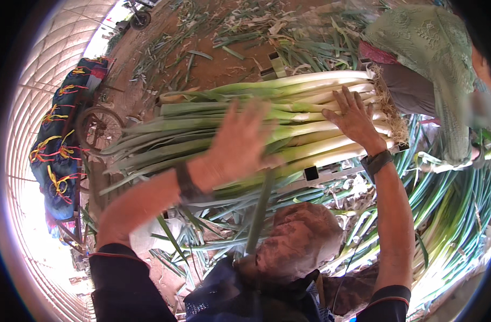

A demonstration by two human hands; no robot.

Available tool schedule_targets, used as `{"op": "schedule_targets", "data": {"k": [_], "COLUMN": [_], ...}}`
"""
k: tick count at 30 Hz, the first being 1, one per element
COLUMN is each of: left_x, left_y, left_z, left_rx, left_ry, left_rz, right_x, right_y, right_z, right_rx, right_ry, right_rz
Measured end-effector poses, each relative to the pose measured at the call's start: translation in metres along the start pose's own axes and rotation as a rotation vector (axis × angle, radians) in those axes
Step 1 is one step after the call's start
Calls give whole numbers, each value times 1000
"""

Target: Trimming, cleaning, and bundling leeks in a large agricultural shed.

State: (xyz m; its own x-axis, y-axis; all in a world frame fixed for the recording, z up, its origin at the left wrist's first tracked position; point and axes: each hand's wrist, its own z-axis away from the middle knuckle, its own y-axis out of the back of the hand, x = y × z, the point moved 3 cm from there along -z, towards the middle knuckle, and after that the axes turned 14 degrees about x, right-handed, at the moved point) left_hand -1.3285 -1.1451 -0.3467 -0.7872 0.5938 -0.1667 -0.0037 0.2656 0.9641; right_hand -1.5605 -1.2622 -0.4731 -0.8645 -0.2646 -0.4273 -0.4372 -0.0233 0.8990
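Note:
A broad layer of long green onions (304, 115) lies side by side across a metal rack (331, 177). Their green leaves point left, and the white stems and roots (389, 102) are at the right. My right hand (355, 119) rests on the white stems, fingers spread, with a dark band at the wrist. Over the green leaves is my left hand (237, 142), blurred by motion, its fingers stretched out and nothing seen in them. Whether it touches the leaves I cannot tell. Below it, a loose green leaf (260, 212) slants toward my body.
Many more green onions (444, 214) are heaped at the lower right. Another person (428, 70) in a green patterned garment is at the upper right. Leaf scraps (245, 32) litter the ground. At the left stands a wheeled cart (97, 129) with a dark blue load (63, 145) and coloured ties.

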Motion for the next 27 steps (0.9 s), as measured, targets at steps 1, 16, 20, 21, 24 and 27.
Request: {"op": "schedule_targets", "data": {"k": [1,16,20,21,24,27], "left_x": [26,-62,-95,-98,-107,-97], "left_y": [2,111,82,60,28,63], "left_z": [9,127,145,161,184,136], "left_rx": [-23,-509,-631,-625,-359,-575], "left_ry": [53,380,330,328,401,315], "left_rz": [15,-553,-595,-593,-568,-642], "right_x": [1,0,8,9,-14,-9], "right_y": [-3,-5,-3,-5,-5,-5], "right_z": [-1,-1,-1,-2,-3,1], "right_rx": [-17,38,53,67,74,40], "right_ry": [-20,37,18,36,45,-2], "right_rz": [-19,26,13,35,53,58]}}
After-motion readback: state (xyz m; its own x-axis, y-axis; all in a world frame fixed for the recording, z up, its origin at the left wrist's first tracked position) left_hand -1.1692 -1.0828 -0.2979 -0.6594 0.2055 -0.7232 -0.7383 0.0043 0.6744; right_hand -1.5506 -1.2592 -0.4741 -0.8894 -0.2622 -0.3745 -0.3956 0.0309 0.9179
